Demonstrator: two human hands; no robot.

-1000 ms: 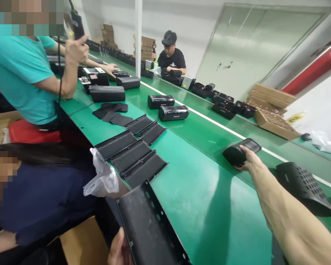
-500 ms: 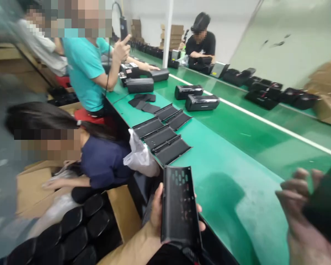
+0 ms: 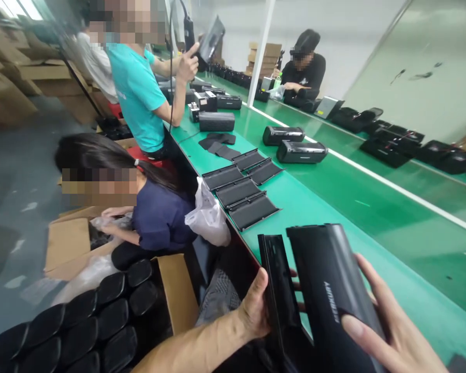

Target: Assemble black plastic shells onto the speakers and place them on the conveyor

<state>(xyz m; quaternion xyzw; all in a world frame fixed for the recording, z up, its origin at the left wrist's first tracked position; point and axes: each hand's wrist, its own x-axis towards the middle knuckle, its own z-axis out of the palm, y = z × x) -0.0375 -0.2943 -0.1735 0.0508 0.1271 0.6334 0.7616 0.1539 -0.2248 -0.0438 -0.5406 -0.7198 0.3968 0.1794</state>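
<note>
My left hand (image 3: 256, 305) is closed around a narrow-looking black plastic casing panel (image 3: 277, 280), thumb on its near side and fingertips showing behind it. Just right of it, my right hand (image 3: 392, 326) grips a black curved casing cover (image 3: 328, 290) with white lettering on its outer face. The two pieces stand side by side, tilted, with a gap between their upper parts; whether they touch lower down I cannot tell. Beyond them, several open black casing panels (image 3: 252, 207) lie hollow side up on the green bench (image 3: 326, 207).
A white plastic bag (image 3: 207, 217) hangs at the bench edge. Lower left, a carton (image 3: 176, 285) holds several rounded black parts (image 3: 108, 316). A person in navy (image 3: 163, 217) bends beside the bench. Two assembled black units (image 3: 302, 152) stand farther along.
My right hand has come in from the right edge with the cover, now beside the panel in my left hand. That panel has turned and shifted right. The co-worker in turquoise now raises a dark piece.
</note>
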